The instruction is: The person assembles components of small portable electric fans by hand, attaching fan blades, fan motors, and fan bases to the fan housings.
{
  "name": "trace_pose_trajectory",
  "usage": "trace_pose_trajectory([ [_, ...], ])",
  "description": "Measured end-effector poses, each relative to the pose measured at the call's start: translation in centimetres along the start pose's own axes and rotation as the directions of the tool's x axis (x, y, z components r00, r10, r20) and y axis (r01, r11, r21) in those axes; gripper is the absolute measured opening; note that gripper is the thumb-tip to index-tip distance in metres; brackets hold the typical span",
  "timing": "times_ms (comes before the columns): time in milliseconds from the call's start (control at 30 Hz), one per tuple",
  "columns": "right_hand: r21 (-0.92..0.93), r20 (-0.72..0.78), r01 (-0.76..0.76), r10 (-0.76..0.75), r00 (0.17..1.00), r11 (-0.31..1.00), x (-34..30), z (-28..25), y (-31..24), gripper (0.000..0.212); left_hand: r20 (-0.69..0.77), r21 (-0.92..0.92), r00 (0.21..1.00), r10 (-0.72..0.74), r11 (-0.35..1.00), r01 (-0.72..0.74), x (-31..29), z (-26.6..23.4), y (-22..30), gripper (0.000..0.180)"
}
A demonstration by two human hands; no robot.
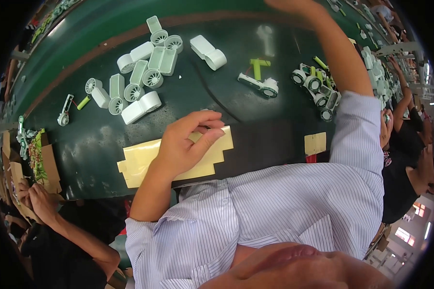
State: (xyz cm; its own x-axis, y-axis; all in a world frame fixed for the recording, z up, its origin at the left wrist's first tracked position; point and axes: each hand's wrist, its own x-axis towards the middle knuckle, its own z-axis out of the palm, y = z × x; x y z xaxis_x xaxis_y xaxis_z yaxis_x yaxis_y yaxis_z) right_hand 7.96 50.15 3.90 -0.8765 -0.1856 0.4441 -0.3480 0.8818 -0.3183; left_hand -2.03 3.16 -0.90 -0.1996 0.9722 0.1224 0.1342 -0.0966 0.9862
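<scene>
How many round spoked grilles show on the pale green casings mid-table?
6: top grille; right grille, beside it; middle grille, below them; lower grille, left of that; lowest grille, further left; leftmost grille. Face-down casings may hide more.

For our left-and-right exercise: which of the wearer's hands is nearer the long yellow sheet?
Left. The left hand is over the long yellow sheet; the right hand is well beyond it, at the picture's top edge.
</scene>
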Motion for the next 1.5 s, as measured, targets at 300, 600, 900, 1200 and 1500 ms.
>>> trace_pose_trajectory([
  [300,-0.625,0.415,-0.018,0.352,0.839,0.780,-4.0,5.7,-15.2,0.014,-0.020,0.016,0.999,-0.036,0.999,0.036,-0.6,0.5,1.4,0.026],
  [600,-0.060,0.172,-0.407,0.411,0.895,0.912,-2.5,2.1,-23.4,0.025,-0.213,0.229,0.968,0.131,0.970,-0.081,0.2,3.5,4.6,0.067],
  [900,0.315,0.295,-0.559,0.481,0.826,0.767,-2.8,5.2,-34.2,0.025,-0.316,-0.081,0.940,0.130,0.983,-0.163,-1.5,7.7,4.9,0.024],
  [1200,0.425,-0.186,-0.426,0.537,0.823,0.799,-4.9,10.0,-35.6,0.020,-0.305,-0.061,0.934,0.184,0.975,-0.212,-1.3,7.5,5.3,0.024],
  [1500,0.199,-0.304,-0.433,0.475,0.826,0.879,-5.6,9.3,-35.8,0.022,0.058,-0.008,0.998,-0.026,1.000,0.026,2.2,4.9,8.2,0.022],
])
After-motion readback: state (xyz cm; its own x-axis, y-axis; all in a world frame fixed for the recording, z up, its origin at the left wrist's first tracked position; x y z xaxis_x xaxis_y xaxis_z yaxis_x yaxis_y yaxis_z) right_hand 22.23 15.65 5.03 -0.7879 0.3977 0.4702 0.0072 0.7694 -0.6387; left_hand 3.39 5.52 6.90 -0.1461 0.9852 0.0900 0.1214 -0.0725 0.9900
